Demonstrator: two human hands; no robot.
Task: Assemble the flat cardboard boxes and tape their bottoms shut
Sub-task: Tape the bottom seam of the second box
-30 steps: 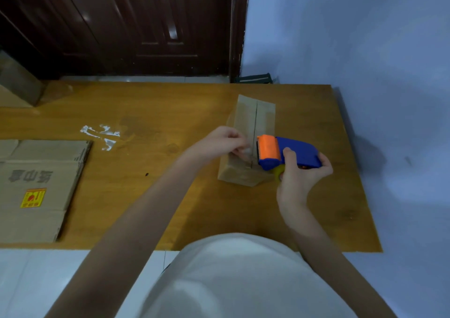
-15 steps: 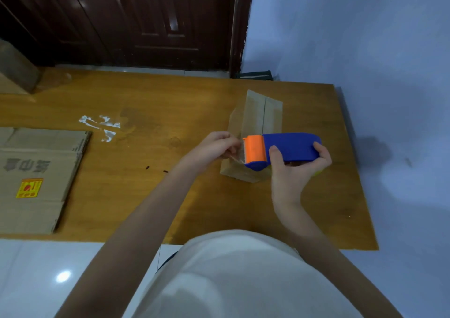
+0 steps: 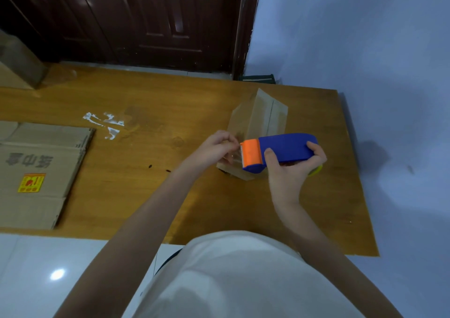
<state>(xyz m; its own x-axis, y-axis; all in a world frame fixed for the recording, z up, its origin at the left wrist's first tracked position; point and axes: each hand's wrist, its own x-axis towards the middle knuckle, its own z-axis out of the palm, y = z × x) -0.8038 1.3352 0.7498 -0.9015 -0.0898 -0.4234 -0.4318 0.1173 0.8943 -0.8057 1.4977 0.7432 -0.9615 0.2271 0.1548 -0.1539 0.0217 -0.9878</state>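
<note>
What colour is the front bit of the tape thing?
Orange, on the tape dispenser, whose body is blue; the head view shows it.

Your small brown box [image 3: 260, 123] stands near the table's [image 3: 170, 98] right edge; flat cardboard [image 3: 36, 171] lies at its left edge.

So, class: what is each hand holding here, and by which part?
The right hand grips the tape dispenser around its blue body. The left hand pinches at the tape end beside the orange cutter; the clear tape itself is hard to see.
</note>
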